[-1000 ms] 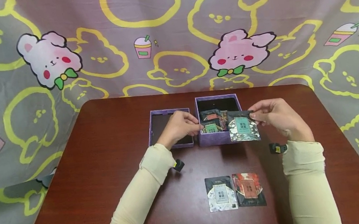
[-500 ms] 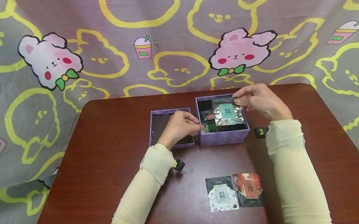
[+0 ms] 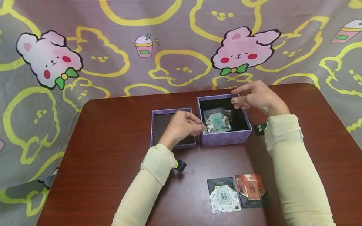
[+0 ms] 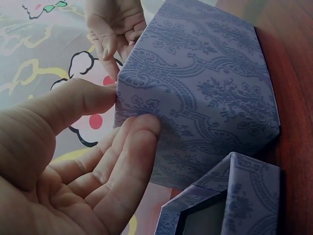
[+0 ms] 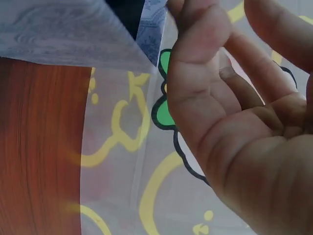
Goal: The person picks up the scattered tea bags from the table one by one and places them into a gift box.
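Note:
A purple patterned box point(image 3: 227, 138) stands open-topped on the table. Inside, a flat sachet with a teal label point(image 3: 217, 121) lies over other packets, which it mostly hides. My left hand point(image 3: 185, 124) pinches the box's left wall near the front; in the left wrist view its thumb point(image 4: 93, 100) is at the rim and its fingers point(image 4: 142, 142) lie against the patterned outer side. Over the box's right rim hovers my right hand point(image 3: 261, 98), fingers loosely bent, holding nothing. The right wrist view shows that same palm point(image 5: 244, 147) beside the box's corner.
The shallow purple lid point(image 3: 162, 124) with a dark inside lies left of the box, partly behind my left hand. Nearer me, a white-and-black sachet point(image 3: 224, 195) and a red-and-black sachet point(image 3: 251, 190) lie side by side. A patterned cloth point(image 3: 172, 35) hangs behind the table point(image 3: 107, 173).
My right hand has brought the teal-labelled sachet leftward over the box and let it go inside, on top of the other packets. The left hand has stayed at the box's left wall.

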Tool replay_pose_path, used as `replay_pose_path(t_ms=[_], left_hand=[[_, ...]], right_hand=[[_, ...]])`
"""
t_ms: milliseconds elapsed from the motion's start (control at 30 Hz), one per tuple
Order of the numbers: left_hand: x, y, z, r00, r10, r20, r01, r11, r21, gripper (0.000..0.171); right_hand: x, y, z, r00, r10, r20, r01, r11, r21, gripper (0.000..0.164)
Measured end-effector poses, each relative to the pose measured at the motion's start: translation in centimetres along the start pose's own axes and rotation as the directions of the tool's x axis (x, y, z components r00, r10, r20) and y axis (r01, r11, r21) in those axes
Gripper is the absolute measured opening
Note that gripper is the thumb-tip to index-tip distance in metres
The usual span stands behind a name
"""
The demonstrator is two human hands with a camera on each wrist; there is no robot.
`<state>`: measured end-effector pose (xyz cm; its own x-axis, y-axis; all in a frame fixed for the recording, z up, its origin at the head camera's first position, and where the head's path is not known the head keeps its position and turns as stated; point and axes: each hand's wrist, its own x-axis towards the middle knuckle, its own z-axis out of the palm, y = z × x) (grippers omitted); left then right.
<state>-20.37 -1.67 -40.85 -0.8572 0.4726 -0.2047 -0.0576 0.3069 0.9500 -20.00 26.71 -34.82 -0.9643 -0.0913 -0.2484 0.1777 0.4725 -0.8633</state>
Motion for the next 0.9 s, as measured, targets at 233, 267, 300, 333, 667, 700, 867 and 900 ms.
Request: replay_pose_path(t_ms=[233,267,300,333,667,700,867,900], left_hand=[[0.0,0.1,0.1,1.000,-0.010,0.005,0.010,1.000,-0.008,0.025],[0.0,0.1,0.1,1.000,-0.009,0.008,0.009,1.000,-0.007,0.025],[0.0,0.1,0.1,1.000,-0.007,0.009,0.007,1.000,-0.006,0.025],[0.0,0.2,0.0,1.000,-0.005,0.007,0.005,1.000,-0.004,0.025],[0.1,0.1,-0.1,1.000,-0.003,0.019,0.003,1.000,-0.002,0.025],[0.1,0.1,0.0,1.000,0.000,0.018,0.000,1.000,0.001,0.025],[0.2,0.1,0.0,1.000,-0.003,0.007,0.003,1.000,0.003,0.023],[0.2,0.1,0.0,1.000,-0.007,0.007,0.007,1.000,0.003,0.023]], right_hand=[[-1.2,0.6,-0.4,0.998,-0.008,-0.057,0.010,0.999,0.032,0.039],[-1.5,0.8,-0.5,0.997,-0.004,-0.071,0.006,0.999,0.032,0.039],[-1.8,1.0,-0.5,0.996,-0.001,-0.086,0.003,1.000,0.029,0.039],[-2.2,1.2,-0.6,0.995,0.001,-0.099,0.002,1.000,0.029,0.038],[-6.9,4.4,-0.3,0.991,-0.025,-0.130,0.024,1.000,-0.013,0.033],[-7.3,4.7,-0.3,0.991,-0.026,-0.129,0.024,1.000,-0.014,0.033],[-8.4,5.6,0.0,0.992,-0.038,-0.117,0.038,0.999,-0.009,0.032],[-8.5,5.8,0.0,0.993,-0.038,-0.109,0.037,0.999,-0.007,0.033]])
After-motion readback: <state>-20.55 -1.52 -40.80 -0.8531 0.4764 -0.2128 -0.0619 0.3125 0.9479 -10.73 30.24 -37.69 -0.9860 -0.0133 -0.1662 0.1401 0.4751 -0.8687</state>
